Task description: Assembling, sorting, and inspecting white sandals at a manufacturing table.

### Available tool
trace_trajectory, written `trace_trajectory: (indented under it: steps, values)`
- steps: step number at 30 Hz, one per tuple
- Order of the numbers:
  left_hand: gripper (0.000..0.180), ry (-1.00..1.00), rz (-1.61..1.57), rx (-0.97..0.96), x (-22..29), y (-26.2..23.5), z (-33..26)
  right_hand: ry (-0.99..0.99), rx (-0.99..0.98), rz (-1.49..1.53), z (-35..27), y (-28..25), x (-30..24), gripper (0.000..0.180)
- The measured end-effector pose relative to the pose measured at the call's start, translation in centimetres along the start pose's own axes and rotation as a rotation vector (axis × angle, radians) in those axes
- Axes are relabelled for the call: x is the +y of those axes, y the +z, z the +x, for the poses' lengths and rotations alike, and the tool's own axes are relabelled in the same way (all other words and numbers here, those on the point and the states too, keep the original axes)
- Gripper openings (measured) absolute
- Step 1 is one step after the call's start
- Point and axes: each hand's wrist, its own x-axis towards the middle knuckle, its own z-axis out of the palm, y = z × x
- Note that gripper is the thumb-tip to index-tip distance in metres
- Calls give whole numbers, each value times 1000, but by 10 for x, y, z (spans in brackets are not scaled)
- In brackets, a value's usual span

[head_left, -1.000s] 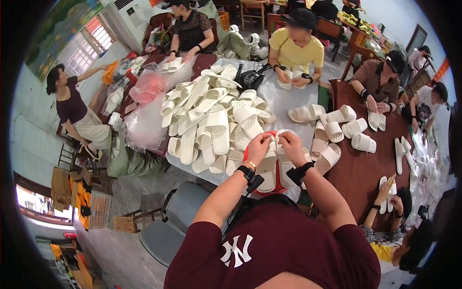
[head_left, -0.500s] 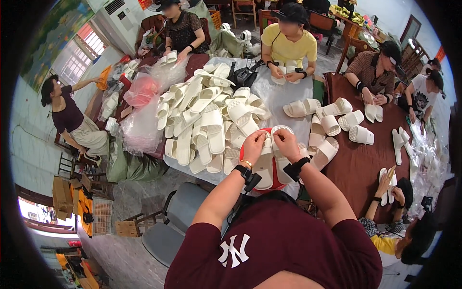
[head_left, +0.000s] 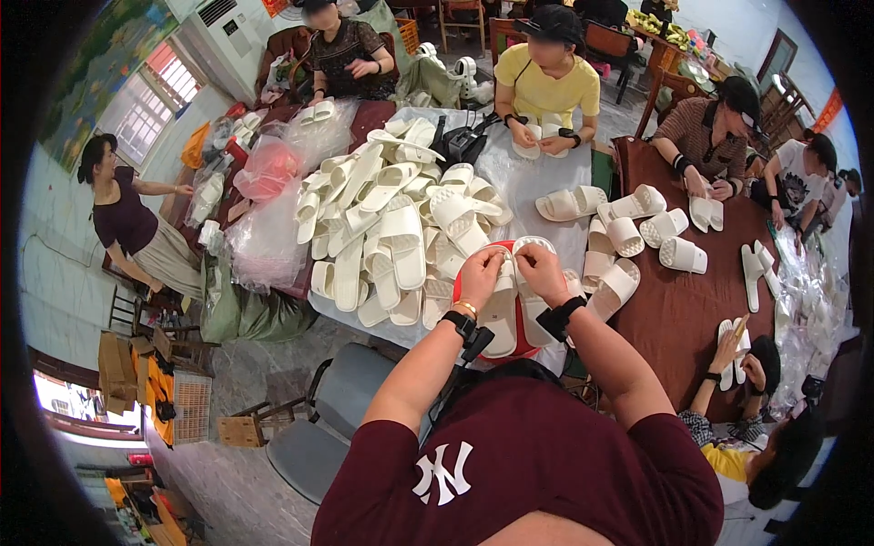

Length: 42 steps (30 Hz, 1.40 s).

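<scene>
A pair of white slide slippers lies side by side over a round red surface, toes pointing away from me. My left hand (head_left: 479,277) is closed with its fingertips pinched at the upper part of the left slipper (head_left: 499,323). On the other slipper (head_left: 537,318), my right hand (head_left: 543,273) is curled the same way, thumb and fingers together. Both hands hide most of the straps, and anything small between the fingertips cannot be made out. Red (head_left: 523,338) shows between and around the soles. Both wrists wear black bands.
A big heap of white slippers (head_left: 387,232) covers the table to the left. More slippers (head_left: 614,287) lie close on the right, beside a brown-covered table (head_left: 655,314). Clear plastic bags (head_left: 264,227) sit beyond the heap. A grey chair (head_left: 350,391) stands behind-left. Several people work around the tables.
My hands and the slippers under them stay nearly still. At the far left a standing person has lowered an arm and let go of an orange cloth; a seated person at the back has raised a hand.
</scene>
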Motion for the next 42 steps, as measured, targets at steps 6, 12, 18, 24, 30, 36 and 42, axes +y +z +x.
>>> trace_trajectory:
  steps: [6, 12, 18, 24, 30, 36, 42]
  values:
    - [19, -34, 6, -3, 2, 1, 0, 30, -7, 46, -1, 1, 3, 11]
    - [19, -70, -13, 2, 5, 1, -2, 43, -22, 43, -2, 0, 2, 11]
    - [20, -46, 60, 29, 3, 2, 0, 43, -29, 31, -1, 0, 3, 11]
    - [20, -18, 102, 13, 1, -1, 1, 13, -16, 26, 1, 3, 3, 10]
    - [19, 74, 176, -29, 8, 1, -1, 37, -8, 5, 0, 1, 8, 8]
    - [18, 146, 216, -80, 1, -2, 0, 51, -26, 58, -1, 4, 8, 8]
    - [20, 127, 260, -78, 9, -2, -1, 54, -65, 34, 0, 1, 12, 8]
